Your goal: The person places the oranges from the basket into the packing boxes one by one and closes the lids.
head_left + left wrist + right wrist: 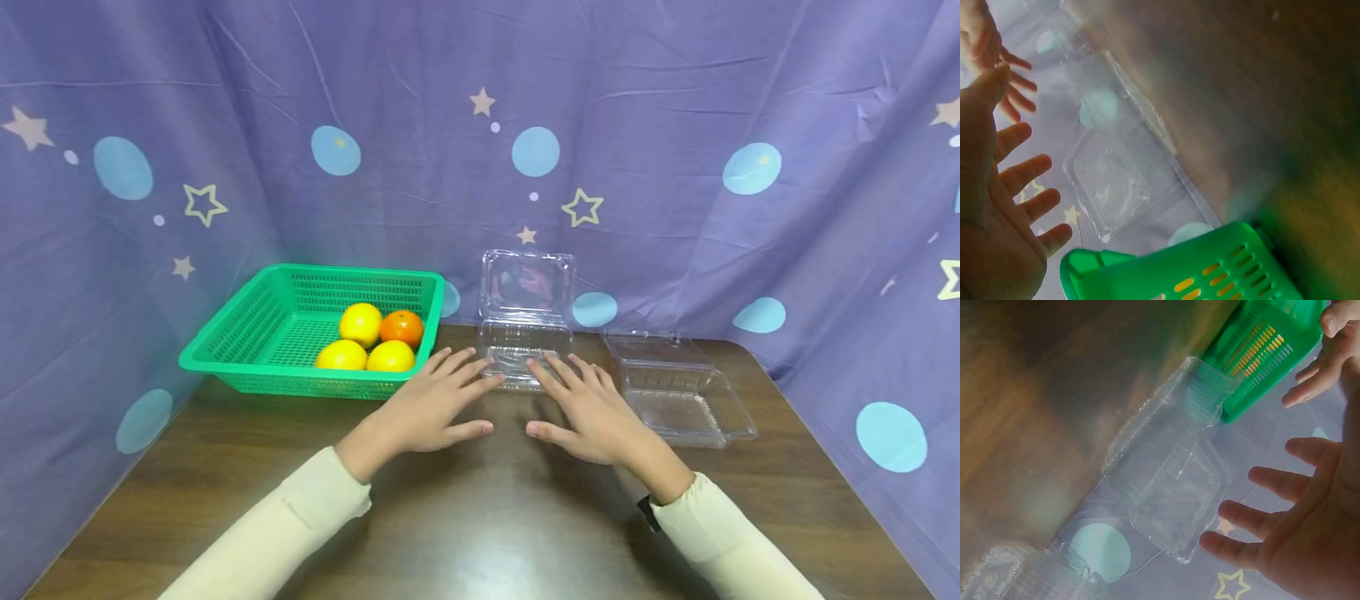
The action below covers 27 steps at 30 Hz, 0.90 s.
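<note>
Both hands hover palm down over the table, fingers spread and holding nothing. My left hand [431, 404] is nearest the right end of a green plastic basket [258, 371]. Inside the basket's right half lie yellow round fruits [361, 324] and one orange fruit [402, 328]. My right hand [592, 412] is between two clear plastic clamshell boxes. The middle box [527, 287] stands behind the fingertips of both hands, lid raised. To the right hand's right lies the second clear box [686, 408], its lid also tipped back. In the left wrist view, the fingers [1025, 175] are straight and apart.
The brown wooden table [487, 517] carries everything. A purple curtain [420, 167] with stars and blue dots hangs close behind the table and along both sides. The basket's rim [300, 372] rises at the left, its end near the middle box.
</note>
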### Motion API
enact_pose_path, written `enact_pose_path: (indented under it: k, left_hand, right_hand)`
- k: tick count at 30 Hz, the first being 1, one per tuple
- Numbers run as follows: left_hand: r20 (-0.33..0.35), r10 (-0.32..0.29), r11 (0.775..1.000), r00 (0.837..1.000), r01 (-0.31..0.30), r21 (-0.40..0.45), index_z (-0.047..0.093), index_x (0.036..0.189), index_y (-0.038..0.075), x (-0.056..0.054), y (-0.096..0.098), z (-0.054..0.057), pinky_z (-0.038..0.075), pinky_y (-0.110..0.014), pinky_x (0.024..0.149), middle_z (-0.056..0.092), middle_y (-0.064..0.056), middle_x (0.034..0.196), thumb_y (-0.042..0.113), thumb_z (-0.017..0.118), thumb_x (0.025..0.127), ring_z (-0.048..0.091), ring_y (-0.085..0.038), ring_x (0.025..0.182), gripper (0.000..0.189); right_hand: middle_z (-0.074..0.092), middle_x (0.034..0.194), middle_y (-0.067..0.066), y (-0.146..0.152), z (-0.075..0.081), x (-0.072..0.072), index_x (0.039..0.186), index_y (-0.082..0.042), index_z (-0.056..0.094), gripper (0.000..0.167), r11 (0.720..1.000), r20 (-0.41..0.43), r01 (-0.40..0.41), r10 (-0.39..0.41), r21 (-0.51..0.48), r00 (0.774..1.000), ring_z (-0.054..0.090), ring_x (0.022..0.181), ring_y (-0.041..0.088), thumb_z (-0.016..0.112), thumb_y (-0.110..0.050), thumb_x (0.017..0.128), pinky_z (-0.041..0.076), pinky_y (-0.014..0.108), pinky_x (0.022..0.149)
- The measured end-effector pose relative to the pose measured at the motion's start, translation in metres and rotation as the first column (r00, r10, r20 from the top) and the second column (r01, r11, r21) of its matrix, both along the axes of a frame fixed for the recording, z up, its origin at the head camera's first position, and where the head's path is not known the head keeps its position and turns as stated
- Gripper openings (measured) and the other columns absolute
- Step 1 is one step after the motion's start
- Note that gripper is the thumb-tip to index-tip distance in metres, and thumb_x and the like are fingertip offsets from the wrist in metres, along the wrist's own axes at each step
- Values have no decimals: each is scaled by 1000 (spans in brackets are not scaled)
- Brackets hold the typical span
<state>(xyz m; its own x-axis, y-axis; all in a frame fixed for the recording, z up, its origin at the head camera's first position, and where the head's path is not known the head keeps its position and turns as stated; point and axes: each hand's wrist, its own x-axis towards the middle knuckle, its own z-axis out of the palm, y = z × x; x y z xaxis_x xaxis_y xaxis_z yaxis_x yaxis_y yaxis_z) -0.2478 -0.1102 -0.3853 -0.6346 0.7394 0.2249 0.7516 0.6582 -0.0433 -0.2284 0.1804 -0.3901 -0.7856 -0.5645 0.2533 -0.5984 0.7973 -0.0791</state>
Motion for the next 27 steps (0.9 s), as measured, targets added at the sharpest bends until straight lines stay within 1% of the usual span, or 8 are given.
enact_pose_path:
  k: [4,6,9,12,15,19,24,27]
  left_hand:
    - [-12,29,997,1000,-28,71,50,153,20,-8,-5,6,24,-59,120,44,-9,159,57,55,100,34,-36,147,64]
    - [0,57,992,998,-57,110,52,151,19,-12,-9,9,28,-61,117,46,-9,157,53,59,99,37,-37,145,62]
    - [28,111,980,993,-114,160,54,149,19,-17,-16,13,30,-63,115,48,-10,155,50,62,99,40,-38,142,59]
    - [67,163,965,984,-173,197,55,148,17,-22,-24,19,30,-64,114,49,-10,153,49,61,100,42,-38,140,58]
    - [90,215,951,972,-229,208,55,148,15,-28,-34,25,31,-64,113,51,-12,151,50,58,101,42,-38,139,59]
    - [123,286,929,950,-306,206,55,147,13,-36,-46,33,37,-64,106,52,-13,150,48,58,101,44,-40,136,57]
    - [155,354,905,922,-380,192,56,145,11,-48,-62,41,42,-60,97,54,-14,147,42,59,101,50,-41,123,54]
    - [173,388,890,906,-416,184,56,145,10,-56,-73,45,43,-58,93,55,-16,145,38,59,101,51,-40,116,52]
  right_hand:
    - [36,162,16,1,4,-8,163,-23,27,84,999,0,23,-23,-43,1000,42,138,48,54,-66,97,36,67,107]
    - [40,159,17,2,6,-12,163,-22,30,82,997,3,39,-39,-62,999,48,133,46,55,-64,97,41,65,104]
    - [46,155,17,5,7,-20,161,-18,35,79,993,7,67,-67,-95,998,52,127,45,57,-61,98,45,62,100]
    - [51,149,20,8,6,-28,158,-13,40,77,987,3,100,-101,-128,995,54,124,45,62,-55,97,46,62,99]
    - [55,143,23,12,6,-36,153,-7,46,72,976,4,134,-135,-173,991,54,125,47,65,-48,97,43,63,104]
    - [59,135,26,16,4,-47,146,0,52,64,955,8,175,-179,-241,984,58,120,46,68,-39,98,44,61,104]
    - [65,125,28,21,4,-58,139,6,55,55,920,36,254,-255,-298,966,63,113,45,69,-29,99,49,59,97]
    - [69,111,25,22,5,-62,136,6,58,50,894,60,300,-297,-332,953,66,103,42,68,-25,98,51,59,91]
